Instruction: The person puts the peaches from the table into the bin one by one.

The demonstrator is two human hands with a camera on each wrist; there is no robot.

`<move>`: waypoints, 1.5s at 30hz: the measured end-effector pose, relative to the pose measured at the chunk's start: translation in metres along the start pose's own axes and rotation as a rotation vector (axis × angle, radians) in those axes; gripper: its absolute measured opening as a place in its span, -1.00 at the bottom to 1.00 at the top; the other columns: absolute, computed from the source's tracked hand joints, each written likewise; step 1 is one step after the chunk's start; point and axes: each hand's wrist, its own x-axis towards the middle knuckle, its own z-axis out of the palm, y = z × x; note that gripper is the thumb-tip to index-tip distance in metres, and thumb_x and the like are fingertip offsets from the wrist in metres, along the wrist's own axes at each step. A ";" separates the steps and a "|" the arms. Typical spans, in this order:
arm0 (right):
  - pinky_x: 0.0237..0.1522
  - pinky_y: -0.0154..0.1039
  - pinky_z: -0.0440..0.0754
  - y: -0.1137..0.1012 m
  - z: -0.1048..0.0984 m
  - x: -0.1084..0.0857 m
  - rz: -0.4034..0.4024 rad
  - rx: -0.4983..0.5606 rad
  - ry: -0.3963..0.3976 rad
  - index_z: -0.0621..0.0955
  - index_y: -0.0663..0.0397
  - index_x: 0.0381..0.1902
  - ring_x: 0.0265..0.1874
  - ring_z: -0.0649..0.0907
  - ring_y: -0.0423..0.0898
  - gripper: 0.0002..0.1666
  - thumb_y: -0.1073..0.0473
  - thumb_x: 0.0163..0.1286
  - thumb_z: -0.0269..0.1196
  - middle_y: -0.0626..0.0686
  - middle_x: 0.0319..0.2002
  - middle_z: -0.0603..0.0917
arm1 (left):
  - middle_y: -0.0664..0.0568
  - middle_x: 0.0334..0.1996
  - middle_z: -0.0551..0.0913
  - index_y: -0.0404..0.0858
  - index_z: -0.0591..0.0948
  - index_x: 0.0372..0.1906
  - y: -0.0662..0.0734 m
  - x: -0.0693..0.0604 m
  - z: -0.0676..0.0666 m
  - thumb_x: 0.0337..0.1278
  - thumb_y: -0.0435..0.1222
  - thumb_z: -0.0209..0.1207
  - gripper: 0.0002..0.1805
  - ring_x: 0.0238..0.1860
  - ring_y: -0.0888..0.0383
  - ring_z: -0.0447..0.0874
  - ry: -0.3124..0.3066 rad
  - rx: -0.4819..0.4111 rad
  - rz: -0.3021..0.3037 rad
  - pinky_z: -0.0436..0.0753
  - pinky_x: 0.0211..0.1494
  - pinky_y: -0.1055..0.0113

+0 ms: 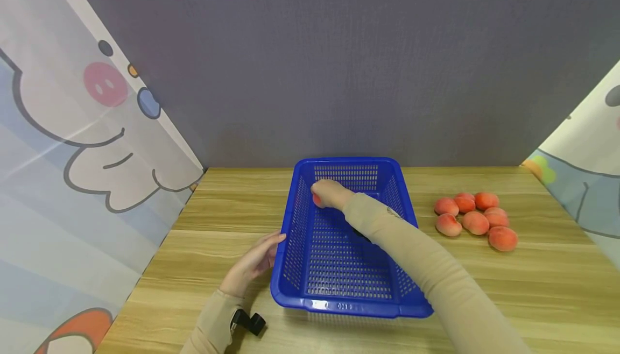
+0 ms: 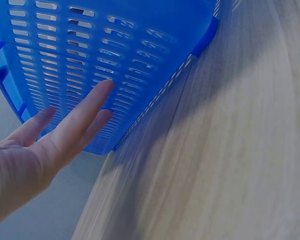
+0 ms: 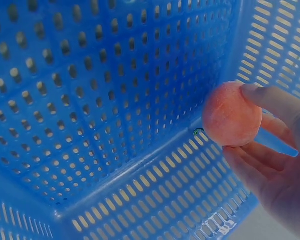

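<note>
Currently, right hand (image 1: pixel 329 192): inside the blue basket (image 1: pixel 358 307), thumb and fingers pinching the held peach (image 3: pixel 232 115).
Held peach: within the basket walls, near the far-left corner; contact with the basket floor cannot be determined.
Left hand (image 1: pixel 256 260): fingers extended and spread at the outer face of the left basket wall, thumb at the rim.
Basket position: upright on the wooden table (image 1: pixel 218 209), perforated floor and sides.
Loose peaches (image 1: pixel 476 222): seven, clustered on the table right of the basket, apart from it.
</note>
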 end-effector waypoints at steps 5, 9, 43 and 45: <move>-0.31 -0.27 0.50 -0.002 0.004 0.001 0.004 -0.014 -0.015 0.56 0.18 -0.38 -0.44 0.52 -0.07 -0.87 0.35 0.04 0.24 0.03 -0.45 0.57 | 0.04 -0.33 0.64 -0.29 0.35 0.09 -0.002 0.001 -0.002 0.31 -0.34 -0.27 -0.67 -0.36 0.19 0.63 0.010 0.010 0.001 0.61 -0.28 0.32; -0.34 -0.28 0.49 -0.003 0.006 0.002 0.012 -0.026 -0.040 0.56 0.18 -0.35 -0.47 0.47 -0.10 -0.86 0.36 0.06 0.21 0.02 -0.45 0.56 | 0.06 -0.32 0.64 -0.23 0.39 0.05 -0.004 0.002 -0.003 0.31 -0.32 -0.25 -0.70 -0.36 0.20 0.62 0.017 0.028 0.004 0.61 -0.28 0.33; 0.01 -0.24 0.47 -0.006 0.008 0.002 0.030 -0.015 -0.061 0.54 0.15 -0.06 -0.10 0.55 -0.03 -0.59 0.31 0.06 0.27 0.07 -0.12 0.60 | 0.10 -0.33 0.64 -0.19 0.41 0.04 -0.007 0.002 -0.005 0.30 -0.29 -0.22 -0.70 -0.34 0.22 0.61 0.018 0.055 0.021 0.60 -0.27 0.35; 0.03 -0.25 0.45 -0.006 0.007 0.001 0.031 -0.011 -0.068 0.52 0.15 -0.03 -0.07 0.54 -0.04 -0.55 0.30 0.05 0.28 0.07 -0.09 0.59 | 0.10 -0.32 0.64 -0.19 0.40 0.05 -0.007 0.002 -0.005 0.30 -0.29 -0.22 -0.70 -0.34 0.22 0.61 0.017 0.051 0.022 0.60 -0.26 0.35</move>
